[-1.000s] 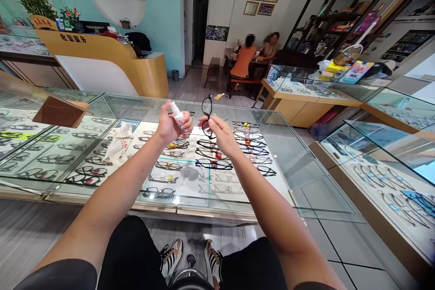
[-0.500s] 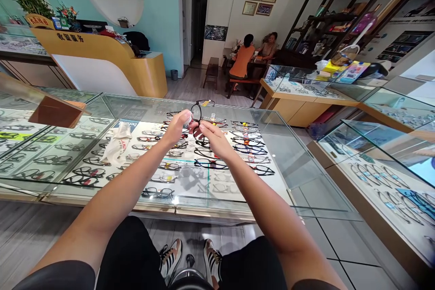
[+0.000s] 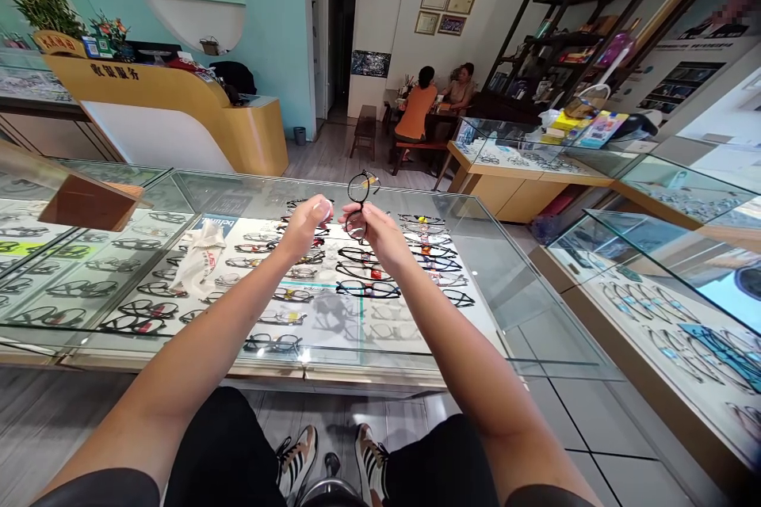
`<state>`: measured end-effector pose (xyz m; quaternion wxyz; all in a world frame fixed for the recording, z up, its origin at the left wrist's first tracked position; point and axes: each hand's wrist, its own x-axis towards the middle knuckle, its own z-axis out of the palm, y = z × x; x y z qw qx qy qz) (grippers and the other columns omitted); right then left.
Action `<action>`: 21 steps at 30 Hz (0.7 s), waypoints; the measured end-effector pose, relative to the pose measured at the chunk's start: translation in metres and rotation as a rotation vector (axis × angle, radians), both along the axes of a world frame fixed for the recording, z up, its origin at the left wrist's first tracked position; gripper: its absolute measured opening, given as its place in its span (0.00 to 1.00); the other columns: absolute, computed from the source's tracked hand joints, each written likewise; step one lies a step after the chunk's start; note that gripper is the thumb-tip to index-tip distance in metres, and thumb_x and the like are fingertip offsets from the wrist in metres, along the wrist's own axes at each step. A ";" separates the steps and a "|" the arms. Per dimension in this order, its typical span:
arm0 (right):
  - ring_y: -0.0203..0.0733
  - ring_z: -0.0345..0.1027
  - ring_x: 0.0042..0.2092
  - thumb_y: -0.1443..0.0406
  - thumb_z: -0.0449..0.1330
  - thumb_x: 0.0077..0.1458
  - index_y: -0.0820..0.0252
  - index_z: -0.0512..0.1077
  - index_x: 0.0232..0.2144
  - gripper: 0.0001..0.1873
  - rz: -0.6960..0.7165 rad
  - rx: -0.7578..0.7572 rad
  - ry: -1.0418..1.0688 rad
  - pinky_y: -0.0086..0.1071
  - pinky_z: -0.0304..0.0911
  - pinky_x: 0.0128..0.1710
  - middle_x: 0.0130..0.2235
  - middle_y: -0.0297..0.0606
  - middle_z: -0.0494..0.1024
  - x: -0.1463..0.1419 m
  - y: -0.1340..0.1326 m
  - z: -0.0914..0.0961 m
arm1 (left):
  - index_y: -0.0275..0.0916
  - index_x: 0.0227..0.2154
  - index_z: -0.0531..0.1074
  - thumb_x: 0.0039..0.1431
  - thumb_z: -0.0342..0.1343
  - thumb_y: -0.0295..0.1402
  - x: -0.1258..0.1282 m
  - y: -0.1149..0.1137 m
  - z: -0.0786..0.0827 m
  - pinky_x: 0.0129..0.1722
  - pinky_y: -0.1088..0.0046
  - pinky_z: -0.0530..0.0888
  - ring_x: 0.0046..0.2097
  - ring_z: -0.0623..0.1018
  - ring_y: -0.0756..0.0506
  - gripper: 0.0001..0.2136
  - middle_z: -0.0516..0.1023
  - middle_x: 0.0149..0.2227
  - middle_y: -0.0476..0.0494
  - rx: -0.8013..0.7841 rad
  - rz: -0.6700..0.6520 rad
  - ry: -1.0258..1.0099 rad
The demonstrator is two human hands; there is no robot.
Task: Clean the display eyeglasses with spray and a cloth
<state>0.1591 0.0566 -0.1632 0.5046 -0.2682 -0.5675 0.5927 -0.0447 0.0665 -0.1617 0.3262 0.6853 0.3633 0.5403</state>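
Observation:
My right hand [image 3: 384, 234] pinches a pair of dark round-framed eyeglasses [image 3: 358, 188] near the bridge. The frame stands on end above the glass showcase, one lens over the other, and a yellow tag hangs by its temple. A little to the left, my left hand [image 3: 306, 228] is closed around a small white wad of cloth or tissue [image 3: 324, 211], mostly hidden by the fingers. That hand is apart from the eyeglasses. Rows of eyeglasses [image 3: 369, 289] lie in the showcase [image 3: 333, 368] beneath both hands.
A white cloth pouch [image 3: 205, 253] lies on the left of the showcase. A brown tilted panel [image 3: 89, 202] stands farther left. More display cases [image 3: 523, 182] run along the right. Two people [image 3: 419, 112] sit at a table in the back, near a wooden bench [image 3: 364, 131].
My hands have drawn apart; the left one with the white wad has come away from the eyeglasses. My right hand has shifted slightly right, turning the frame so its lenses face me more.

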 end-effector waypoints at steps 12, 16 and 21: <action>0.43 0.76 0.43 0.41 0.64 0.64 0.52 0.81 0.48 0.25 -0.047 0.025 -0.004 0.36 0.70 0.44 0.46 0.41 0.85 0.001 0.002 -0.002 | 0.42 0.33 0.70 0.66 0.53 0.67 -0.005 0.001 0.002 0.39 0.66 0.63 0.35 0.68 0.43 0.29 0.71 0.32 0.47 0.017 0.110 0.165; 0.42 0.76 0.42 0.45 0.64 0.66 0.52 0.81 0.48 0.21 -0.013 0.006 0.047 0.36 0.71 0.44 0.47 0.41 0.87 0.002 -0.002 0.004 | 0.43 0.34 0.69 0.66 0.53 0.65 -0.033 0.025 0.003 0.43 0.65 0.68 0.37 0.70 0.43 0.27 0.72 0.34 0.45 -0.019 0.319 -0.066; 0.43 0.76 0.42 0.46 0.63 0.66 0.53 0.80 0.48 0.21 -0.011 -0.030 0.048 0.37 0.72 0.43 0.47 0.42 0.87 0.001 -0.006 0.008 | 0.43 0.40 0.68 0.65 0.57 0.36 -0.071 0.058 -0.009 0.52 0.63 0.72 0.44 0.75 0.42 0.05 0.75 0.40 0.45 -0.188 0.692 -0.195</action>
